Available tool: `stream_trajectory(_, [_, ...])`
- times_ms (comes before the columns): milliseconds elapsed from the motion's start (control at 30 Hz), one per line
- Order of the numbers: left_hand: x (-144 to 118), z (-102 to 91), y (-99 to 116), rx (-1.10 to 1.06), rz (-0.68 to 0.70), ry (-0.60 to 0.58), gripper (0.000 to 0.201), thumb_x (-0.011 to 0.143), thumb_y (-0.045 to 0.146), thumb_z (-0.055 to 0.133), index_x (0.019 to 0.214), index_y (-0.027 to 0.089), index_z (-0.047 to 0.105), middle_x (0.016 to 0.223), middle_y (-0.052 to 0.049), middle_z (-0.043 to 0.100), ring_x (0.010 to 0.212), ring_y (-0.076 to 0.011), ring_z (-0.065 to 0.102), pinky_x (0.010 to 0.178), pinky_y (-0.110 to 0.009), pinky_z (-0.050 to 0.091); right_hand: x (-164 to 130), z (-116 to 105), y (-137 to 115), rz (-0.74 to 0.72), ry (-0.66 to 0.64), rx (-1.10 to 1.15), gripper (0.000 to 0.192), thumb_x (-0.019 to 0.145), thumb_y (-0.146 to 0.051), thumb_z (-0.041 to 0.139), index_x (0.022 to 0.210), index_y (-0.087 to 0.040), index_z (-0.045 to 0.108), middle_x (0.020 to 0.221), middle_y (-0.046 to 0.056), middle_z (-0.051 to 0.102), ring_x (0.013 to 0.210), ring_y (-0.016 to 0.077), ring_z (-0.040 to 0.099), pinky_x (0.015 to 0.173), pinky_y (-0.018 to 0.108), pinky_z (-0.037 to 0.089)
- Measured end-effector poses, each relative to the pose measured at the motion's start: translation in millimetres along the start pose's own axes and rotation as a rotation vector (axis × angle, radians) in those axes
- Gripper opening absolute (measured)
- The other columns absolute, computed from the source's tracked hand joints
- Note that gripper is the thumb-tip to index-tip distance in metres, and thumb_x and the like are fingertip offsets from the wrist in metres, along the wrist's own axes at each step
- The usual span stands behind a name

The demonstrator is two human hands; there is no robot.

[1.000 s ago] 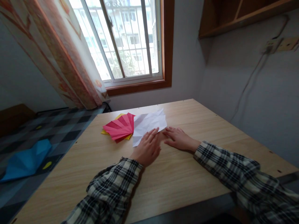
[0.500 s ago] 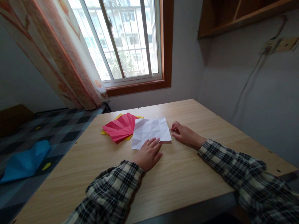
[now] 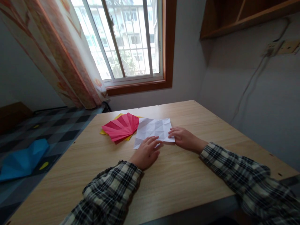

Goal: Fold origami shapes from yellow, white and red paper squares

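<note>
The fingers [image 3: 152, 140] of the left hand [image 3: 143, 156] are slightly bent and loosely spread over the near edge of the white paper [image 3: 153, 126], with nothing closed between them; those of the right hand [image 3: 187, 140] curl at its right edge, by the near corner, and whether they pinch it or only touch it I cannot tell. The paper lies almost flat on the counter [image 3: 185, 181], mostly beyond the left fingertips and left of the right ones. It looks thin and very light, likely soft along its many creases, quick to slide, and easy to wrinkle or tear if tugged. A light pinch at that right corner seems the best hold, with left fingertips steadying the near edge. Beyond the left fingers and to their left, pleated red paper [image 3: 122, 127] lies over yellow paper [image 3: 128, 137], right beside the white sheet. Well apart, farther left of both hands, blue paper [image 3: 24, 161] rests on the bed [image 3: 81, 120].
</note>
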State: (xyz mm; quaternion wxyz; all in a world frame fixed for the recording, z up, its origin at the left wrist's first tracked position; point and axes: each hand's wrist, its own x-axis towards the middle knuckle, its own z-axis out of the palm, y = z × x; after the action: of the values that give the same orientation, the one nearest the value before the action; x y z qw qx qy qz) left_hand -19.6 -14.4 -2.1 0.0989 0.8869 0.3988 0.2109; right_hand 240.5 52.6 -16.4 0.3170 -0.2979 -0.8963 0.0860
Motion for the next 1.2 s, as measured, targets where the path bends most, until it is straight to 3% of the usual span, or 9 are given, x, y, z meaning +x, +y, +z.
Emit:
stream_trajectory(133, [-3, 3.2, -11, 0.032, -0.075, -0.024, 0.057, 0.091, 0.026, 0.054, 0.145, 0.016, 0.041, 0.149, -0.017, 0.049, 0.141, -0.0299, 0.041, 0.118, -0.055, 0.033, 0, -6, -5, 0.069, -0.062, 0.014, 0.026, 0.084, -0.007, 0.058, 0.096, -0.021, 0.077, 0.098, 0.006, 0.077, 0.094, 0.0202, 0.070, 0.090, 0.035, 0.052])
stream_trajectory(467, [-2, 7.1, -11, 0.176, -0.103, -0.171, 0.045, 0.097, 0.031, 0.047, 0.140, 0.016, 0.053, 0.152, -0.015, 0.047, 0.144, -0.0308, 0.040, 0.120, -0.056, 0.028, -1, -9, -2, 0.167, -0.077, 0.025, 0.027, 0.082, -0.008, 0.058, 0.093, -0.021, 0.078, 0.096, 0.004, 0.078, 0.090, 0.0196, 0.070, 0.085, 0.031, 0.051])
stream_trajectory(967, [-3, 7.2, -12, 0.181, -0.003, -0.101, 0.040, 0.098, 0.028, 0.045, 0.135, 0.018, 0.058, 0.145, -0.013, 0.056, 0.137, -0.0278, 0.048, 0.115, -0.051, 0.037, -1, -18, -11, 0.252, -0.066, -0.030, 0.024, 0.082, -0.010, 0.056, 0.087, -0.020, 0.077, 0.086, 0.003, 0.076, 0.080, 0.0176, 0.066, 0.075, 0.028, 0.045])
stream_trajectory(1200, [0, -1.8, 1, 0.181, -0.050, -0.045, 0.044, 0.094, 0.030, 0.053, 0.136, 0.020, 0.055, 0.133, -0.010, 0.064, 0.123, -0.0269, 0.057, 0.108, -0.046, 0.044, -3, -18, -11, 0.272, -0.060, 0.002, 0.020, 0.083, -0.010, 0.056, 0.087, -0.020, 0.072, 0.086, 0.004, 0.074, 0.079, 0.0188, 0.064, 0.074, 0.029, 0.045])
